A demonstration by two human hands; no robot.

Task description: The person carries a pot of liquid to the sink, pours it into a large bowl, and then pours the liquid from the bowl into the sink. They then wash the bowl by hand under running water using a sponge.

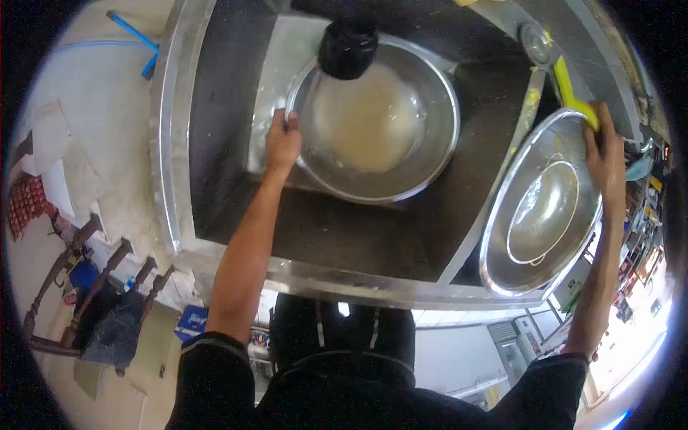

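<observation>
In the sink stands a wide metal basin (pixel 446 132) with cloudy, beige-tinted water in it. My left hand (pixel 284 145) is closed on the basin's left rim, thumb and fingers pinching the edge. On the right, my right hand (pixel 606 154) grips the rim of a second metal basin (pixel 502 247), which leans tilted over the sink's right side. A round wire ring (pixel 577 188), possibly a strainer's rim, shows inside this second basin. Right by my right fingers is the end of a yellow-green handle (pixel 567 89). A dark rounded object (pixel 348 49) overlaps the first basin's far rim.
The stainless sink (pixel 322 279) has a raised front edge and a divider on the right. A metal lid-like item (pixel 534 41) lies at the back right. Left of the sink are a blue-handled tool (pixel 136 32) and a dark chair (pixel 118 326) on the floor.
</observation>
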